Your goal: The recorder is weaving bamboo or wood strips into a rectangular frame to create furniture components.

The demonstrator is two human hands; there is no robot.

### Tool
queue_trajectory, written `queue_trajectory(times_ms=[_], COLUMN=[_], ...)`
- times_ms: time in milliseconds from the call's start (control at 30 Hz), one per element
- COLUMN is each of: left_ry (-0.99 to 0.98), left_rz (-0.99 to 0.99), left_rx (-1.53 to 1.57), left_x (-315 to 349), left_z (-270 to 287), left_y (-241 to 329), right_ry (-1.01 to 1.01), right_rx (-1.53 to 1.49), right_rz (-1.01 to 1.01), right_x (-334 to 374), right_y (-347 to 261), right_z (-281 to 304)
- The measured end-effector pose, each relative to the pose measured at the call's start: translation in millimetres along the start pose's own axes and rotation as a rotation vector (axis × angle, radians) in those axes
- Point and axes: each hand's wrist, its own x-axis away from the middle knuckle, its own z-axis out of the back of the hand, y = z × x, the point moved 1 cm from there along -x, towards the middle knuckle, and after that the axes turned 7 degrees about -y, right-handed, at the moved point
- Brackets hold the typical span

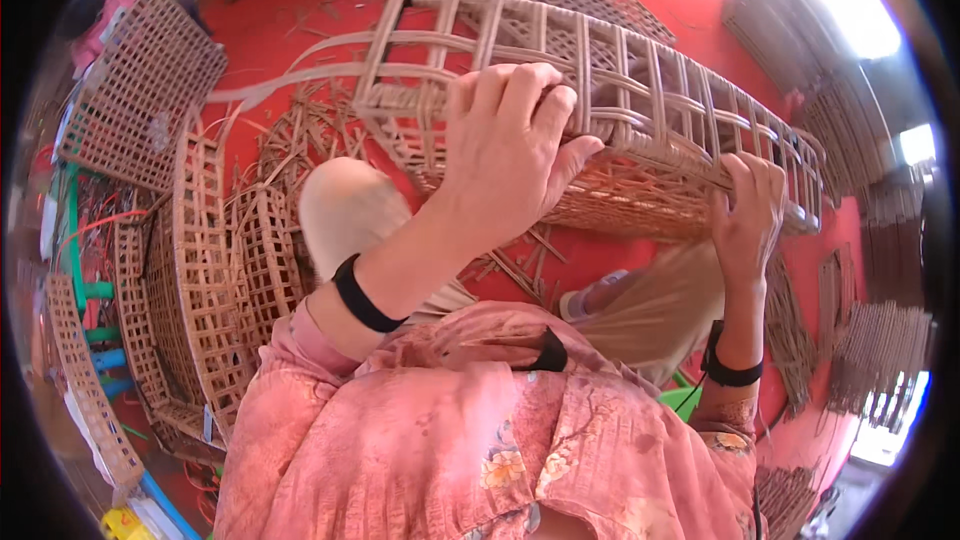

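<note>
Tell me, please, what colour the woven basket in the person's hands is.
Brown; the woven basket shows best in the head view.

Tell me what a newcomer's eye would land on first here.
The large brown woven basket stands out in the upper middle, with the left hand and the right hand at its near edge. Next comes the vivid red floor around it, then the pink floral shirt across the bottom.

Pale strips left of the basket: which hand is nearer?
Left. The left hand holds the basket, right of the strips; the right hand is farther, near the basket's right end.
</note>
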Motion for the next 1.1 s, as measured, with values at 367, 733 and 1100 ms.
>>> queue_trajectory(times_ms=[367, 733, 1100], left_ry=[-0.146, -0.567, -0.630], left_rz=[-0.092, 0.240, 0.126], left_rx=[0.281, 0.771, 0.891], left_x=[-38.0, -56.5, -38.2], left_z=[-6.4, -10.7, 3.5], left_y=[24.7, 32.3, 37.3], right_ry=[-0.004, 0.116, 0.103], right_rx=[-0.248, -0.249, -0.287], right_rz=[-0.034, -0.061, -0.035], right_x=[-13.1, -0.2, 4.8], right_y=[-46.1, -64.1, -72.4], right_z=[16.5, 8.0, 16.0])
